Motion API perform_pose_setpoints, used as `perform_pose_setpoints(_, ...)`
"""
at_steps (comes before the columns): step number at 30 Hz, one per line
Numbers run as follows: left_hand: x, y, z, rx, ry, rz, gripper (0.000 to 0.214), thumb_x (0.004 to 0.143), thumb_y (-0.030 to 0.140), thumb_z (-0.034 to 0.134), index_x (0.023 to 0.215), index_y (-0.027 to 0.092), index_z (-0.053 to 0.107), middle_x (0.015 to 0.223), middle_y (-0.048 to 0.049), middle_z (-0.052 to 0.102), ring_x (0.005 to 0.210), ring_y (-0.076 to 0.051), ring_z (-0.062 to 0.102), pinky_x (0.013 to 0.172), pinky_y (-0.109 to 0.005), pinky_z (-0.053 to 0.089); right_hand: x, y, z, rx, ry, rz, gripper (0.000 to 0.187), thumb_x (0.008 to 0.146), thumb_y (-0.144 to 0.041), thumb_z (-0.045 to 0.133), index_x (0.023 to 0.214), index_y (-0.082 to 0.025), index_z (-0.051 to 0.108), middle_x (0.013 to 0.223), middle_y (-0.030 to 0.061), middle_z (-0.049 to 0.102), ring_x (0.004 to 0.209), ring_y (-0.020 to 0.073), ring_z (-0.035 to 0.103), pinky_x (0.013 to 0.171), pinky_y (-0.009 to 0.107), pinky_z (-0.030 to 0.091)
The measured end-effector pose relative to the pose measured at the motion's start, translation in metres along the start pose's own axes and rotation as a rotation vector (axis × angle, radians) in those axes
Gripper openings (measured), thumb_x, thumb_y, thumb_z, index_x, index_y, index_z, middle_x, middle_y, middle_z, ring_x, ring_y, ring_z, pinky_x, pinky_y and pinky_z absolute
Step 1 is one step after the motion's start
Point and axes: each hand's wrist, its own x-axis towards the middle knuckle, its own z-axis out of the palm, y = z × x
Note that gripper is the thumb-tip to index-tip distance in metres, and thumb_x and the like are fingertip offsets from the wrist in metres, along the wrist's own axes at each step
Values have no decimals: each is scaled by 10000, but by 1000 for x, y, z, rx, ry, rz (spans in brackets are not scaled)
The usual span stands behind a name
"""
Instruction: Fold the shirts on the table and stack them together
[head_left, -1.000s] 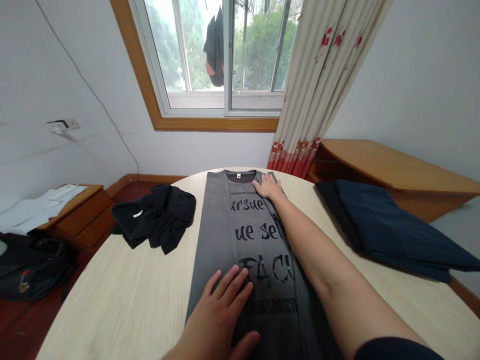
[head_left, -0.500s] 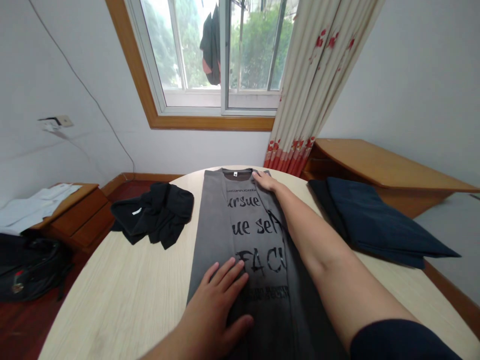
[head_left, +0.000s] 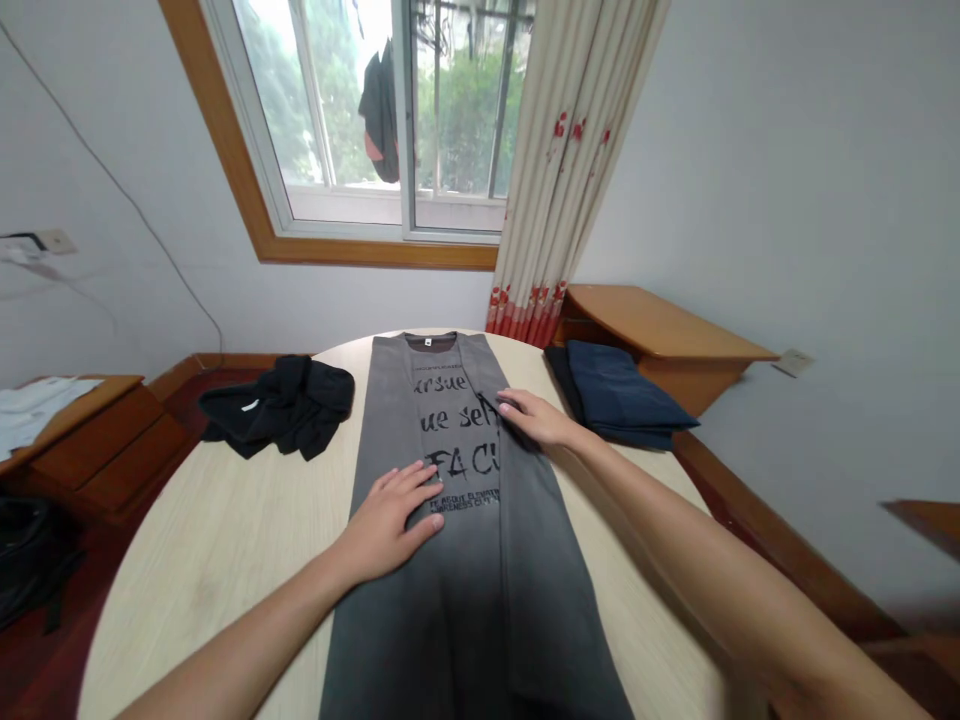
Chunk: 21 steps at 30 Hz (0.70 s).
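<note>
A grey T-shirt [head_left: 457, 560] with black lettering lies lengthwise on the table, its neckline at the far edge and both sides folded in toward the middle. My left hand [head_left: 394, 515] rests flat on its left part, fingers spread beside the printed words. On the right folded side, my right hand [head_left: 529, 415] touches the cloth near the middle lines of print, fingers stretched out. Neither hand grips the fabric, as far as I can see. The near end of the shirt runs out of view at the bottom.
A crumpled black garment [head_left: 281, 405] lies on the left of the round pale table [head_left: 202, 560]. Folded dark blue clothing [head_left: 622, 395] sits at the right edge. Behind are a window, a floral curtain [head_left: 577, 150] and a wooden desk [head_left: 660, 320]; a black bag [head_left: 30, 560] is at left.
My right hand has moved from the collar down the shirt's right side toward me. My left hand still lies on the left part. The view has shifted to the right.
</note>
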Motion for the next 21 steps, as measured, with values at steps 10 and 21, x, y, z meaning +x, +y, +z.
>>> perform_pose_setpoints(10,-5,97,5,-40,-262,373,446,816,197,683,1259,247,664,1269,-67,648,1130,-264,608,1005,-430,480,-78,7,18,189,157,29,623,941,-633,451,1352,-188,597,1414,153,568,1333,271,515,1175,482,338)
perform_pose_setpoints(21,-10,102,27,25,-129,447,201,963,271,544,1049,262,725,1025,-28,693,915,-185,629,824,-319,464,-79,11,25,124,163,-19,558,957,-552,465,1358,-184,589,1403,160,575,1314,273,532,1157,474,364)
